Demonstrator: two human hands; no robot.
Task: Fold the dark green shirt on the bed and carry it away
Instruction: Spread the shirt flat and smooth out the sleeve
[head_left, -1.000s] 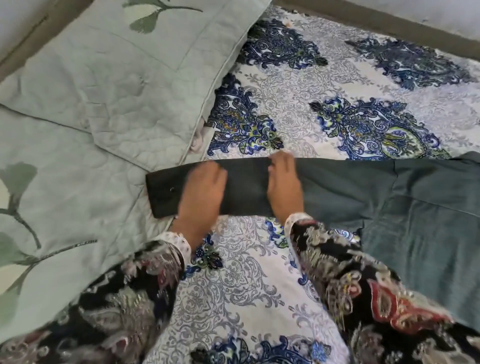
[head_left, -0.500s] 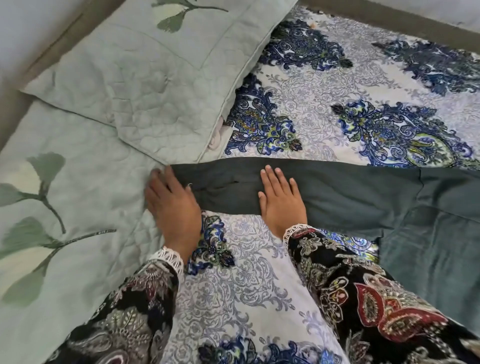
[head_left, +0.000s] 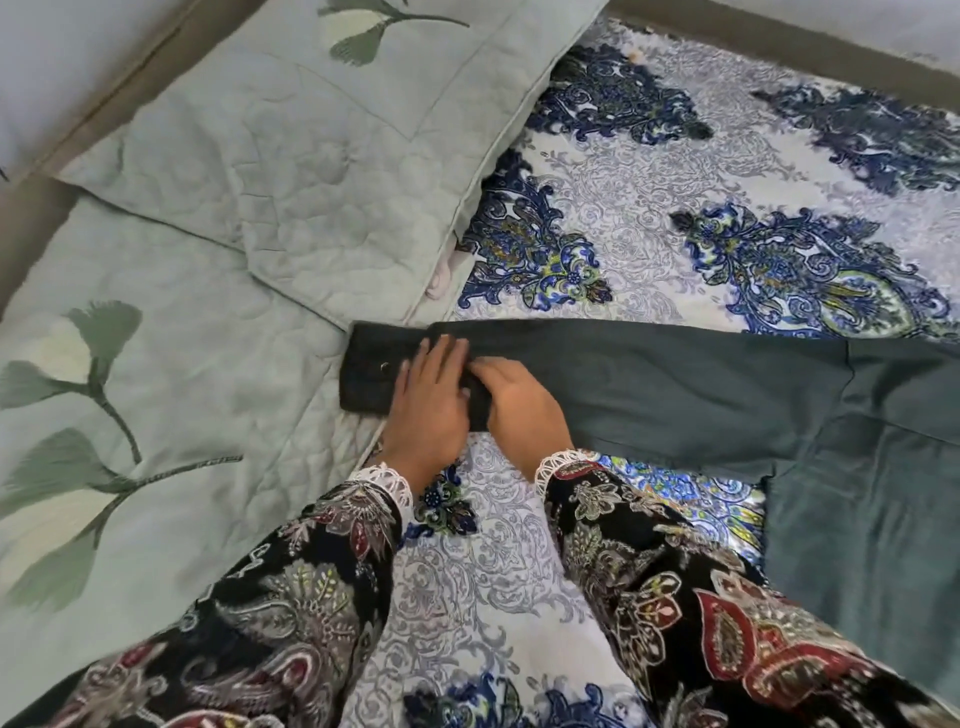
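Observation:
The dark green shirt (head_left: 675, 395) lies flat on the patterned bed sheet. Its body is at the right and one long sleeve stretches left, ending in a darker buttoned cuff (head_left: 366, 376). My left hand (head_left: 428, 402) rests palm down on the sleeve just right of the cuff, fingers spread. My right hand (head_left: 522, 408) sits beside it, fingers curled onto a small raised fold of sleeve cloth between the two hands. The fingertips of both hands nearly touch.
A pale green quilted pillow (head_left: 291, 171) and matching quilt (head_left: 171, 415) with leaf prints cover the left side, and the cuff lies on the quilt's edge. The blue and white floral sheet (head_left: 649, 208) stretches beyond the sleeve. The bed's edge and wall run along the top.
My left hand has moved from the quilt left of the cuff back onto the sleeve. My right hand slid left to meet it, bunching a small fold. The cuff is uncovered again.

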